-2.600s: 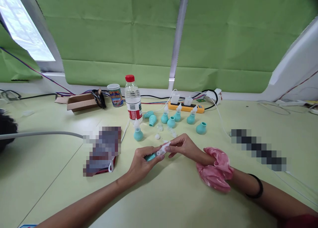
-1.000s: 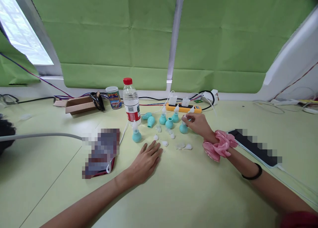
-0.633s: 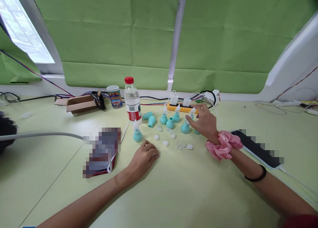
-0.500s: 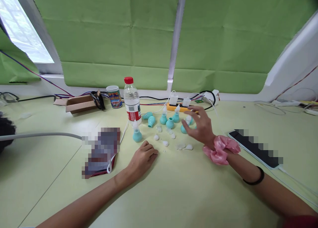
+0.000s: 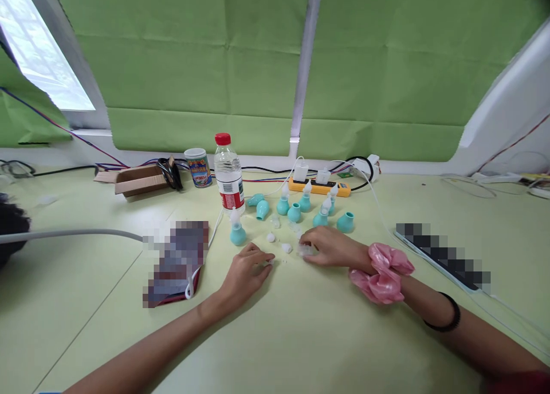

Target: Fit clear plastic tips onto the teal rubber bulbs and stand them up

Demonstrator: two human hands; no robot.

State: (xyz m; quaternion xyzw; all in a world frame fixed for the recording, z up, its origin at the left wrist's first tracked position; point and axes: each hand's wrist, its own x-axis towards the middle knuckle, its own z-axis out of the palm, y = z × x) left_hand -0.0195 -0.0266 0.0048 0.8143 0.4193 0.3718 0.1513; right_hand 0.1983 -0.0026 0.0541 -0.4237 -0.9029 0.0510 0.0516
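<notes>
My left hand [image 5: 246,272] rests on the table with thumb and forefinger pinched together. A small whitish bit [image 5: 271,261] shows at its fingertips, too small to name. My right hand [image 5: 330,247] is lowered to the table, its thumb and fingers curled around a translucent plastic piece [image 5: 305,249], partly hidden by them. Loose white tips [image 5: 286,248] lie between the hands. Behind them stand several teal rubber bulbs with translucent tips, such as one bulb [image 5: 238,235] near my left hand. An open-mouthed bulb without a tip [image 5: 345,222] lies behind my right hand.
A water bottle [image 5: 229,179] with a red cap stands behind the bulbs, beside a can [image 5: 199,168]. An orange power strip [image 5: 344,189] runs along the back. Phones lie at left [image 5: 176,268] and right [image 5: 438,256], with cables. A person's dark hair [image 5: 12,228] shows at far left.
My right hand has come down from over the bulbs, toward me and leftward, onto the translucent piece. The bulbs it covered now show. My left fingers have straightened slightly into a pinch.
</notes>
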